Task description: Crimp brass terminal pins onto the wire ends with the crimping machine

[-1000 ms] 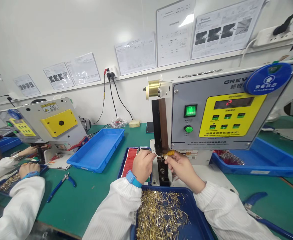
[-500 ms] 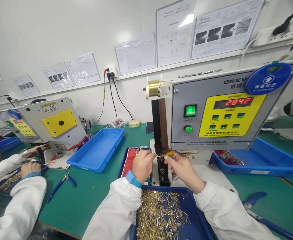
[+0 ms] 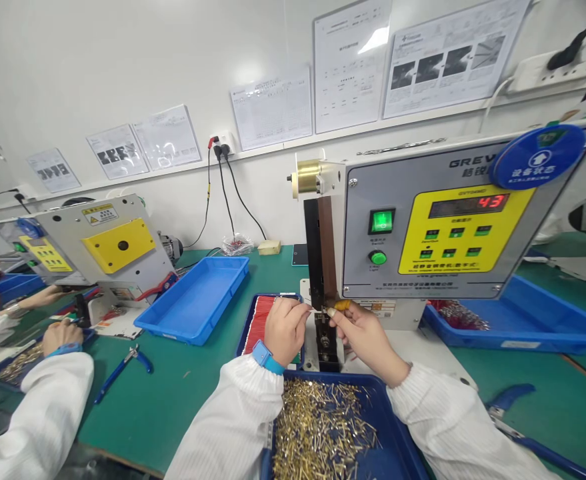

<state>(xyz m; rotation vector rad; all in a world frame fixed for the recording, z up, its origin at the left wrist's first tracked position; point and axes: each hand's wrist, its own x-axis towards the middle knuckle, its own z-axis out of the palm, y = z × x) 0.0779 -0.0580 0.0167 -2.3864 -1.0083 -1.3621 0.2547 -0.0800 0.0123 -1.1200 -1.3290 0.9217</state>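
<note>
My left hand (image 3: 287, 327), with a blue wristband, pinches a thin wire at the front of the machine's black crimping head (image 3: 325, 340). Facing it from the right, my right hand (image 3: 365, 333) has thumb and forefinger together at the same spot; what they pinch is too small to name. Something yellow covers one of its fingers. The grey machine (image 3: 373, 173) shows a red 43. Below my hands lies a dark blue tray (image 3: 397, 440) of gold metal terminals (image 3: 317, 427). Red wires (image 3: 259, 323) lie in a tray behind my left hand.
An empty blue tray (image 3: 200, 300) lies left of centre, with blue-handled pliers (image 3: 123, 373) in front of it. Another blue tray (image 3: 523, 320) and pliers (image 3: 513, 427) are at the right. Co-workers' hands (image 3: 63, 337) work at a second machine (image 3: 107, 247) on the left.
My left hand's fingertips sit slightly nearer the crimping head, and less wire shows. The display changed from 2842 to 43. At the left, a co-worker's hand moved.
</note>
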